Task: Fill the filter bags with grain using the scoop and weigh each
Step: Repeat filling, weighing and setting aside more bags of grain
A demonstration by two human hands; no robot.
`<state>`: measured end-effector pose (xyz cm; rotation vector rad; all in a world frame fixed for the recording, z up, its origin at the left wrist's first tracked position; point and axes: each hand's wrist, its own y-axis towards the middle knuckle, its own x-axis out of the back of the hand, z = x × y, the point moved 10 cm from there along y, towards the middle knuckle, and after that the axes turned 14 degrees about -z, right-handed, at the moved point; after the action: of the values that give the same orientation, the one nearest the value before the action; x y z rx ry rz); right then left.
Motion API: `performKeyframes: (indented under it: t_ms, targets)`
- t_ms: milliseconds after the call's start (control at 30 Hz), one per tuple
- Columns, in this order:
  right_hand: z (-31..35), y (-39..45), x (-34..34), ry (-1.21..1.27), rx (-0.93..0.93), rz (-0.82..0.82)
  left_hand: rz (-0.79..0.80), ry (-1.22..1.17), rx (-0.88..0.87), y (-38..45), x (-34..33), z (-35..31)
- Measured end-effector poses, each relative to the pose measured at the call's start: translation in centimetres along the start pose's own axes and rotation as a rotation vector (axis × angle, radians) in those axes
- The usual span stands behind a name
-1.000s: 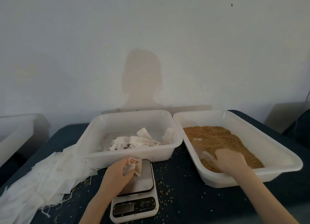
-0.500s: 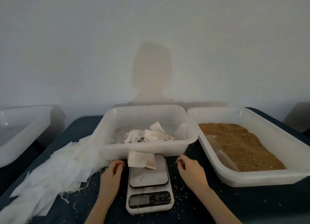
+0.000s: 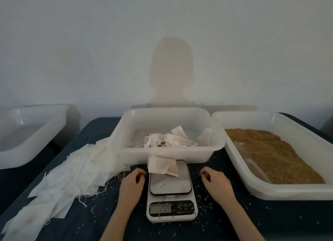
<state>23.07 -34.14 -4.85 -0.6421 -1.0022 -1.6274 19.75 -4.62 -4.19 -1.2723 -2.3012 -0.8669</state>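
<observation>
On the scale at the table's front I see one filled filter bag being weighed, my left hand and right hand resting loosely curled and empty beside it, several filled bags already binned, many empty bags left.

Scale: glossy white plastic body, smooth matt grey platform. Filter bag and the pile of empty bags: thin matt white non-woven fabric. Trays: smooth translucent white plastic; table cover: matt dark blue cloth
</observation>
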Motion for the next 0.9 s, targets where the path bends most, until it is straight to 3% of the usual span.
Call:
performKeyframes:
  t_ms: [900]
  targets:
    - [-0.56,-0.12,0.31,0.056,-0.079,0.006,0.015,0.019,-0.030,0.11,-0.36,0.11]
